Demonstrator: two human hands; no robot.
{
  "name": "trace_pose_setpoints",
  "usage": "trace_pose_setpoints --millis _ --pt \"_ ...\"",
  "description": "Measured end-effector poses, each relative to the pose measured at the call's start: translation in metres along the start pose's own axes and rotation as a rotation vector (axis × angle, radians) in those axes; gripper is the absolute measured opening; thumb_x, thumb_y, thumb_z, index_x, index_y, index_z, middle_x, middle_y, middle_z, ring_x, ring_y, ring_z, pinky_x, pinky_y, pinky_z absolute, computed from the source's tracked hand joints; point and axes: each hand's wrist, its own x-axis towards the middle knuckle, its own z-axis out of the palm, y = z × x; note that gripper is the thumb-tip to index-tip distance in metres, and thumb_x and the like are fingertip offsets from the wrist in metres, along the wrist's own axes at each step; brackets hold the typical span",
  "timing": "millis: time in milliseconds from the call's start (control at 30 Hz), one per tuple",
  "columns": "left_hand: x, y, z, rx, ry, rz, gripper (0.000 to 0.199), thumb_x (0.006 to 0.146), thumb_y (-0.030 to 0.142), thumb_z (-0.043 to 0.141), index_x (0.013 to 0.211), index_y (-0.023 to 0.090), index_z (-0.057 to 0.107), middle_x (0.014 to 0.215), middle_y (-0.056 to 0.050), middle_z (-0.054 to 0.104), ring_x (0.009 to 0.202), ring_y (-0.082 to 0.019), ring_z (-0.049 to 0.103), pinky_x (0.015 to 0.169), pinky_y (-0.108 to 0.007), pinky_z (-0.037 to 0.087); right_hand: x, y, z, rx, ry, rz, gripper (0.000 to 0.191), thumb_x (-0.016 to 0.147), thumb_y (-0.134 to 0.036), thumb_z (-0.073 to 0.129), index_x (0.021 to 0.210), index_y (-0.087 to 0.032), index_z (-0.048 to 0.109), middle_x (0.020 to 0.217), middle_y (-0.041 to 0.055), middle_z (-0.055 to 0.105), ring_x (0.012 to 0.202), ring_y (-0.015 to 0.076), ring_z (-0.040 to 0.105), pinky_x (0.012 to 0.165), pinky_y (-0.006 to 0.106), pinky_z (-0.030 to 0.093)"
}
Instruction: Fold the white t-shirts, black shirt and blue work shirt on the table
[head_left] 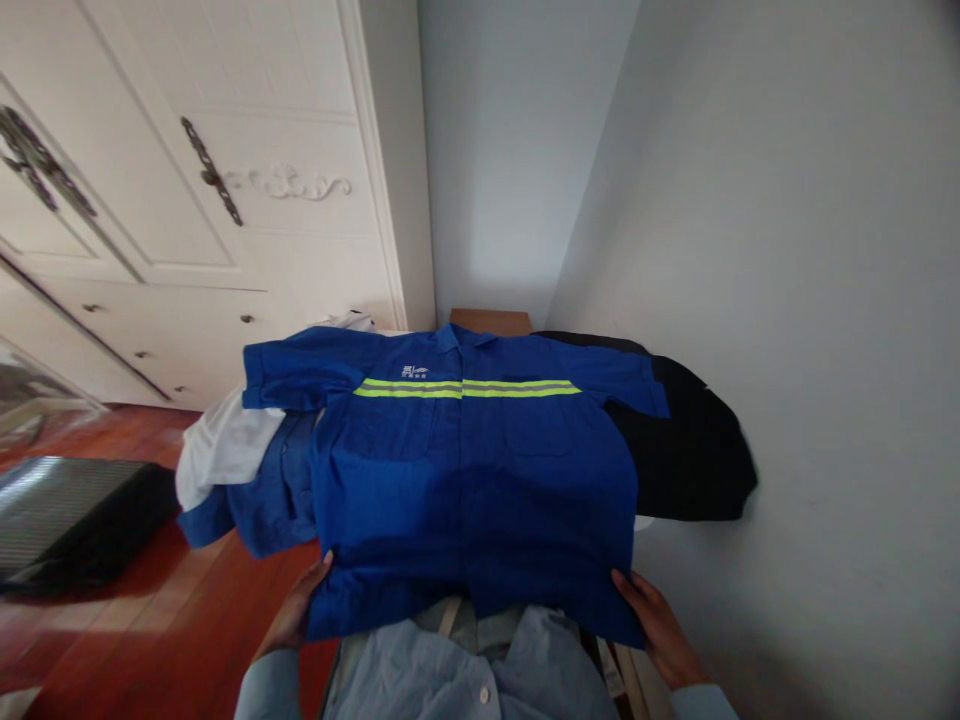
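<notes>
A blue short-sleeved work shirt point(480, 500) is spread out front side up, its collar pointing away from me. A yellow-green and grey reflective band crosses its chest, with a small white logo above the band on the left. My left hand point(296, 605) grips the shirt's lower left edge, thumb on top. On the opposite side my right hand point(656, 620) holds the lower right edge in the same way. The fingers under the cloth are hidden. Beneath the shirt's right sleeve lies a black garment point(690, 450).
White and blue clothes point(232, 450) hang over the left side. A white wardrobe point(300, 250) with dark handles stands behind left. A grey wall point(787, 250) closes off the right. A brown box point(491, 321) sits behind the collar. On the red wooden floor point(225, 610) is a dark striped item point(75, 520).
</notes>
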Motion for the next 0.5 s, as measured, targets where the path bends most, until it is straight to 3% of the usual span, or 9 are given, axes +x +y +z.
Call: trace_pose_setpoints --millis 100,200,367,500 --pt "0.001 -0.005 0.001 -0.188 -0.199 -0.059 0.077 0.050 0.081 0.072 0.100 0.023 0.074 0.100 -0.012 0.076 0.115 -0.041 0.065 0.094 -0.054 0.055 0.000 0.008 0.006 0.041 -0.029 -0.021 0.078 0.061 -0.061 0.084 0.122 -0.015 0.067 0.128 0.0130 0.066 0.122 0.0319 0.063 0.109 0.043 0.050" --pt "0.000 -0.007 0.003 -0.266 -0.287 -0.057 0.062 0.049 0.068 0.083 0.093 0.025 0.075 0.103 -0.008 0.077 0.117 -0.039 0.064 0.101 -0.051 0.052 0.003 0.025 0.009 0.031 -0.092 -0.021 0.076 0.060 -0.058 0.085 0.121 -0.015 0.067 0.128 0.0130 0.066 0.125 0.0328 0.060 0.109 0.045 0.049" --pt "0.000 -0.005 0.004 -0.254 -0.235 -0.144 0.066 0.041 0.063 0.088 0.090 0.019 0.075 0.101 -0.012 0.077 0.108 -0.040 0.069 0.100 -0.048 0.054 0.011 0.049 0.007 -0.047 -0.022 -0.045 0.062 0.058 -0.060 0.083 0.103 -0.018 0.073 0.117 0.0095 0.071 0.116 0.0330 0.066 0.101 0.043 0.056" --pt "-0.003 -0.003 0.010 -0.203 -0.114 -0.134 0.071 0.043 0.070 0.082 0.093 0.020 0.074 0.089 -0.015 0.076 0.102 -0.041 0.070 0.091 -0.051 0.056 0.010 0.045 0.002 -0.135 0.027 -0.001 0.063 0.051 -0.061 0.084 0.093 -0.016 0.072 0.102 0.0101 0.075 0.097 0.0299 0.072 0.091 0.040 0.059"
